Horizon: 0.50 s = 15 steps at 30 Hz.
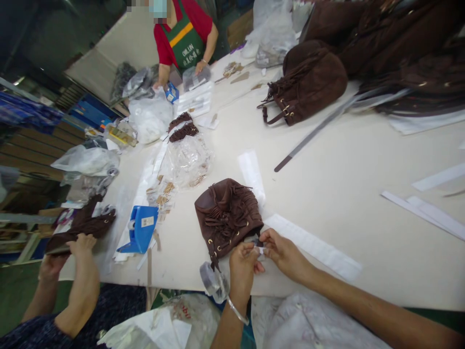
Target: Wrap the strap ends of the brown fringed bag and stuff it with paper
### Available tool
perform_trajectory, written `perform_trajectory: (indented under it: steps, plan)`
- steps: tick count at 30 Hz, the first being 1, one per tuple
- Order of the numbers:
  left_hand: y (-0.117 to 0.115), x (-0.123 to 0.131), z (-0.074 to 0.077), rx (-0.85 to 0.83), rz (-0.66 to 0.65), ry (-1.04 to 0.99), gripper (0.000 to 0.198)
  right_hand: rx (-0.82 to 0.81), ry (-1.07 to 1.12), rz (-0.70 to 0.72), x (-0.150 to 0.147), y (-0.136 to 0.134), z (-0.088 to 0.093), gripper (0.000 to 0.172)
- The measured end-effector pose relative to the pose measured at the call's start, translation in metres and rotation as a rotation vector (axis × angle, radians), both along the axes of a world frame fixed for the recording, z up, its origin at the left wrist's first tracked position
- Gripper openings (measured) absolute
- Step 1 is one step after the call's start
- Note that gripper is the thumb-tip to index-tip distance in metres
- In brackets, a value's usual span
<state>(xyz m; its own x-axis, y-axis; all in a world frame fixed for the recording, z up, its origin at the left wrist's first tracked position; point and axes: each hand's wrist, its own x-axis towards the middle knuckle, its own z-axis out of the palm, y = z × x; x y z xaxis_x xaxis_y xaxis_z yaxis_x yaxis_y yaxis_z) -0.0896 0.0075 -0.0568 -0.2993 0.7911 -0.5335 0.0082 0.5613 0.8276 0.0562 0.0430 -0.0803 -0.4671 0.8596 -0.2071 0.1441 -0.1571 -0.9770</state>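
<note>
Fringed pouch [227, 215]: brown, lying on table [363, 165].
Hands: left hand [242, 269] and right hand [281, 249] together pinch small white piece [260, 250].
Clear bag [189, 160]: contents unclear.

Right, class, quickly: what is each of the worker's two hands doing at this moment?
Left hand: fingers pinched on a small white piece beside the brown fringed bag.
Right hand: fingers pinched on the same piece.

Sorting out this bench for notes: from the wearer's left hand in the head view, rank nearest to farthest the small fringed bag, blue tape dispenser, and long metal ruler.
From the left hand:
1. Small fringed bag, just above it.
2. Blue tape dispenser, to its left.
3. Long metal ruler, far up right.
</note>
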Motion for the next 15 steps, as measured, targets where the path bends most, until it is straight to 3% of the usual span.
perform_trajectory:
  steps: [5, 10, 13, 15]
  plan:
    - [0.014, -0.008, 0.015, -0.142, -0.15, -0.038, 0.032, 0.115, -0.068, 0.014, 0.001, -0.001, 0.008, 0.028]
    - [0.018, -0.002, 0.015, -0.107, -0.025, -0.065, 0.036, 0.008, -0.087, -0.131, 0.006, -0.006, 0.003, 0.023]
    - [0.015, 0.005, 0.015, -0.092, 0.01, -0.08, 0.043, -0.111, -0.073, -0.119, 0.006, -0.01, -0.001, 0.008]
    - [0.012, 0.019, 0.021, -0.1, 0.087, 0.02, 0.045, -0.127, -0.118, -0.129, 0.007, -0.015, 0.002, 0.014]
